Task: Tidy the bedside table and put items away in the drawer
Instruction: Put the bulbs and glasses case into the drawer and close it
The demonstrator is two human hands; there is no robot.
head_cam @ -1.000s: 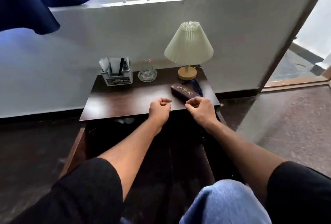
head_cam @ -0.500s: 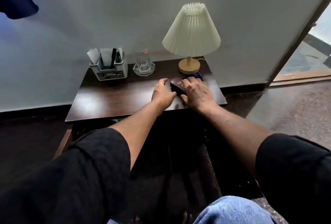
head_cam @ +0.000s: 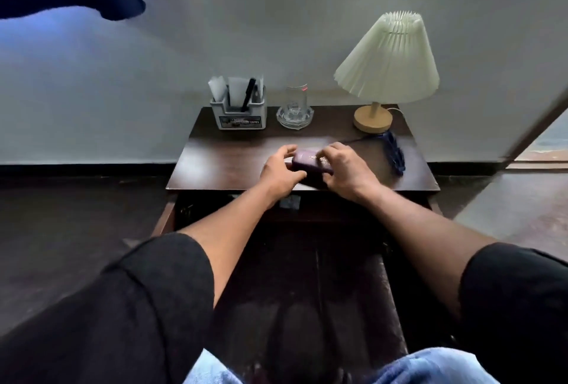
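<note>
Dark book (head_cam: 309, 160) at table (head_cam: 227, 162) front edge, gripped between left hand (head_cam: 281, 170) and right hand (head_cam: 345, 168), fingers curled round its ends

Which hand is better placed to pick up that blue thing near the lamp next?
Probably the right hand: the blue thing lies just right of it, near the lamp. The left hand is across the dark case that both hands hold.
</note>
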